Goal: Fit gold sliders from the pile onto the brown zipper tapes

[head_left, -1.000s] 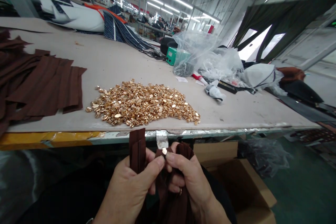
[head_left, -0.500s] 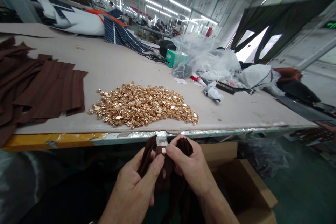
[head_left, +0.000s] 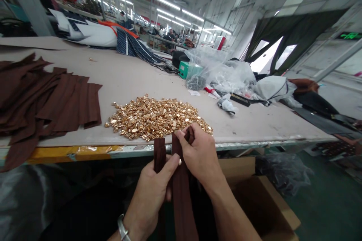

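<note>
A long brown zipper tape [head_left: 182, 196] hangs down between my hands. My right hand [head_left: 202, 154] pinches its upper end just in front of the table edge, with a folded bit of brown tape also in its fingers. Lower and to the left, my left hand [head_left: 151, 186] is closed, and another brown strip [head_left: 160, 150] stands up out of its grip. A small gold zipper slider [head_left: 180, 162] shows at the left thumb tip, against the long tape. Whether it sits on the tape I cannot tell. Beyond the hands lies a heap of gold sliders [head_left: 155, 118].
Brown zipper tapes [head_left: 65, 101] lie piled on the table's left. Further back are striped fabric [head_left: 135, 47], a green box [head_left: 183, 69] and clear plastic bags [head_left: 223, 69]. An open carton [head_left: 277, 203] stands below the table on the right.
My right hand has moved up and away from the left, drawing the tape out straighter. The left hand stays low with the slider at its thumb. The view has shifted slightly.
</note>
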A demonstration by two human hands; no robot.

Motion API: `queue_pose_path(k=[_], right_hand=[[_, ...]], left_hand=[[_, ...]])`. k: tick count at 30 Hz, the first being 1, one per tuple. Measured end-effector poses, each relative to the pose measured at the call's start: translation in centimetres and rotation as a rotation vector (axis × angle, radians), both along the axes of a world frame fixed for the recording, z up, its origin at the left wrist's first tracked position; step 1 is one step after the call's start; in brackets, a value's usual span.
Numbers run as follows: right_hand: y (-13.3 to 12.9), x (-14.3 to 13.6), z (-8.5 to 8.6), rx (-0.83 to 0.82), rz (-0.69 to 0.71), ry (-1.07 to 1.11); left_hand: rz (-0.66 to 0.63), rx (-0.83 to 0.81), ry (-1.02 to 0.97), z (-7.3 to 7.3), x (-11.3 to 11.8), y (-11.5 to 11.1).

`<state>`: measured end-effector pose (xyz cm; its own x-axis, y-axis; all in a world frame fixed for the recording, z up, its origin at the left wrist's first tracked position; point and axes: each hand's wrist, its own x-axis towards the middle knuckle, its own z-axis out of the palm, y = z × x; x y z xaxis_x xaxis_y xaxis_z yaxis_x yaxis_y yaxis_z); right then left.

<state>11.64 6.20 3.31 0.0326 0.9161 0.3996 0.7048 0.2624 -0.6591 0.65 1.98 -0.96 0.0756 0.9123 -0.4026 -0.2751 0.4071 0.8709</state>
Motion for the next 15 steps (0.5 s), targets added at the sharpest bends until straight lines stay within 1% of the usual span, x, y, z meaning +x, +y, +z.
queue_pose_path(k=[3,5,7,9,11,13,15], right_hand=[[-0.4,0.4,-0.1,-0.164,0.217,0.225],[-1.1,1.0,-0.4,-0.288,0.351,0.309],[-1.8,1.8,-0.6,-0.385,0.423,0.377],[-2.2,2.6,-0.6,-0.454,0.410,0.459],[-2.1,3.4,-0.5,-0.462,0.346,0.505],[-1.6,3.8,-0.4,-0.377,0.253,0.447],[-0.7,3.5,-0.1,-0.233,0.154,0.279]], left_hand=[[-0.001,-0.020,-0.083,-0.5,0.3,-0.1],[-0.023,-0.009,-0.122,-0.9,0.6,-0.5],[-0.039,0.016,-0.085,-1.4,0.9,-1.0],[-0.036,0.039,-0.037,-1.7,1.0,-1.5],[-0.045,0.044,-0.019,-1.8,0.9,-1.9],[-0.060,0.038,-0.019,-1.7,0.5,-2.0],[-0.059,0.028,-0.035,-1.6,0.0,-2.0]])
